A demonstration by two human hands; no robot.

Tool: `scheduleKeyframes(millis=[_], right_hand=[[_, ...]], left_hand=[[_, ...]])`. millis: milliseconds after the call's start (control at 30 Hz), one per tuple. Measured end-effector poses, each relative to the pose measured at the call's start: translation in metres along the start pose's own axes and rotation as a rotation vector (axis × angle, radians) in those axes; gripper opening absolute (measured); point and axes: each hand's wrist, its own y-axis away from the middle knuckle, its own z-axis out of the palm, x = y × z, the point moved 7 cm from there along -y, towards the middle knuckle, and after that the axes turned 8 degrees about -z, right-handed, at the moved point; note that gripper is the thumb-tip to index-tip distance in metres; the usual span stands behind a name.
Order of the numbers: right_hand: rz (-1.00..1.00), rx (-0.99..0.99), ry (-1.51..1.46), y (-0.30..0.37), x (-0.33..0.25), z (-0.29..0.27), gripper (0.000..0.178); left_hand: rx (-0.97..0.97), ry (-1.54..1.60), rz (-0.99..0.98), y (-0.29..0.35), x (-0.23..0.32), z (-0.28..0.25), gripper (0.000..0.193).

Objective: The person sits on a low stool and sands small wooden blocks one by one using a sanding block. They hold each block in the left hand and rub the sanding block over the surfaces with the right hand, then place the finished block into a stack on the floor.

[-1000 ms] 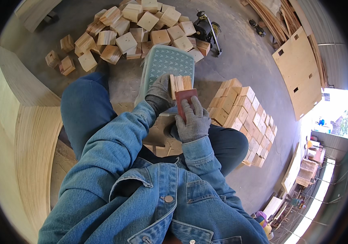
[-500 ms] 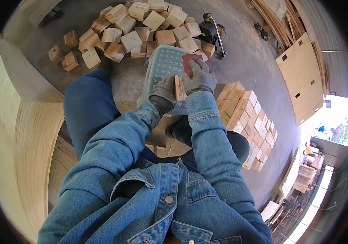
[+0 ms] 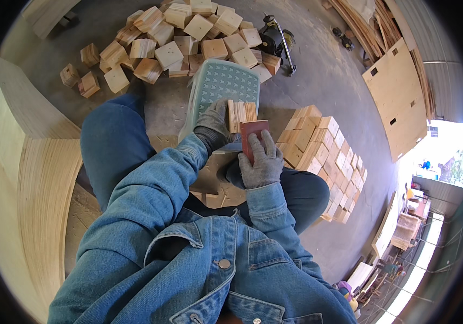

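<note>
My left hand (image 3: 213,120), in a grey glove, grips a small square wooden block (image 3: 241,113) held on edge over a pale green plastic stool (image 3: 220,86). My right hand (image 3: 262,160), also gloved, holds a reddish-brown sanding block (image 3: 253,134) pressed against the near side of the wooden block. Both denim sleeves come up from the lower edge, and my knees in blue jeans flank the stool.
A loose heap of wooden blocks (image 3: 182,32) lies on the concrete floor beyond the stool. A neat stack of blocks (image 3: 323,151) stands to the right. A small machine (image 3: 274,40) sits behind the heap. Plywood sheets (image 3: 399,102) lean at right, a curved plywood stack (image 3: 26,162) at left.
My right hand with the sanding block went up over the wooden block half a second ago and has come back down toward me. My left hand keeps the wooden block in place.
</note>
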Motion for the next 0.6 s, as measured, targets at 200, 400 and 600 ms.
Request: scheduleKeyframes(millis=[200, 400, 600], right_hand=[[-0.034, 0.079, -0.05, -0.046, 0.012, 0.005, 0.061], [0.042, -0.001, -0.001, -0.136, 0.015, 0.011, 0.059], [0.088, -0.015, 0.052, -0.123, 0.026, 0.018, 0.062]], left_hand=[[-0.041, 0.062, -0.028, 0.0, 0.002, -0.002, 0.085], [-0.002, 0.137, -0.051, -0.001, -0.026, 0.011, 0.087], [-0.009, 0.038, 0.02, -0.001, -0.003, 0.009, 0.085]])
